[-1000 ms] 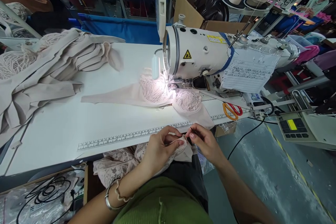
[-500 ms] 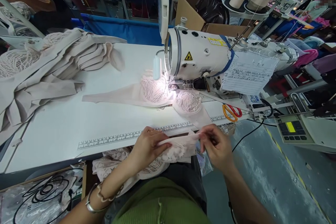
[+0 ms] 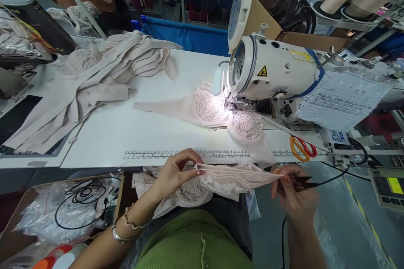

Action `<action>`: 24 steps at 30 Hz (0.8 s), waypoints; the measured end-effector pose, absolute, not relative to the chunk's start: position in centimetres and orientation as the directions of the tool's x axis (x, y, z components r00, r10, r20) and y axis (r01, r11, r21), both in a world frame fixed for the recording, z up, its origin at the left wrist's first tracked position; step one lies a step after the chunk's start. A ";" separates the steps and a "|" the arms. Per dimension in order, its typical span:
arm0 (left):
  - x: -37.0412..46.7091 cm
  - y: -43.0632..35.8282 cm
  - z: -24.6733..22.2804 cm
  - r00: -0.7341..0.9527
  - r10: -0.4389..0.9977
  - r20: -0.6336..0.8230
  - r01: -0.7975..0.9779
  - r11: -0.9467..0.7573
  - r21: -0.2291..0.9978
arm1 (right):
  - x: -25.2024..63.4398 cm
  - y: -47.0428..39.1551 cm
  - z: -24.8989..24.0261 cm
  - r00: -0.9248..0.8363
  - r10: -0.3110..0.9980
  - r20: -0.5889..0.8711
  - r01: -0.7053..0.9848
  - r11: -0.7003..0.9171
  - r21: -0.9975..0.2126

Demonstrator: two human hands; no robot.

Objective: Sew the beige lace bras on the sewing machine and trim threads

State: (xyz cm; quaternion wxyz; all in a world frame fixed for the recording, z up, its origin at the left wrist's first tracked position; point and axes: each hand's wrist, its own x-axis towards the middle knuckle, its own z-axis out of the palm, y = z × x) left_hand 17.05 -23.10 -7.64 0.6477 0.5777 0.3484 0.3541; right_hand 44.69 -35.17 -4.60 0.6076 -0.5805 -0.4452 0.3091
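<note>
A pale pink lace piece [image 3: 230, 178] is stretched between my hands over my lap, just off the table's front edge. My left hand [image 3: 179, 174] pinches its left end between thumb and fingers. The right end is pinched in my right hand [image 3: 295, 189], where dark pointed tips, perhaps of a small tool, also show among the fingers. Behind, a pink garment with two lace cups [image 3: 246, 127] lies at the needle area of the white sewing machine [image 3: 271, 69], lit by its lamp. More lace cups [image 3: 192, 189] rest on my lap.
A heap of beige fabric pieces [image 3: 104, 71] covers the table's left part. Orange and red-handled scissors [image 3: 299, 148] lie right of the garment. A printed ruler [image 3: 158, 154] runs along the front edge. Below left is a box [image 3: 118, 201] with plastic bags and black cable.
My right hand has moved right, drawing the lace piece out longer and flatter. Dark tips now show in that hand. The view has shifted left, so the table and machine appear farther right.
</note>
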 end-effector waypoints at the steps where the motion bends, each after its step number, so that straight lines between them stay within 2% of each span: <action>1: 17.1 -23.2 -7.6 0.500 0.866 -0.028 -0.087 0.083 0.993 | 44.8 -35.1 -4.8 0.409 0.896 0.172 0.133 0.128 -0.983; 9: 17.5 -23.4 -7.8 0.436 0.900 -0.004 -0.166 0.085 0.982 | 45.1 -34.4 -5.4 0.409 0.904 0.124 0.158 0.063 -0.985; 18: 16.9 -22.9 -8.9 0.383 0.924 -0.012 -0.127 0.066 0.990 | 44.7 -33.9 -4.6 0.363 0.925 -0.115 0.123 -0.170 -0.978; 24: 17.0 -22.7 -8.8 0.367 0.929 -0.054 -0.071 0.085 0.994 | 45.0 -33.7 -4.2 0.362 0.911 -0.196 0.061 -0.233 -0.971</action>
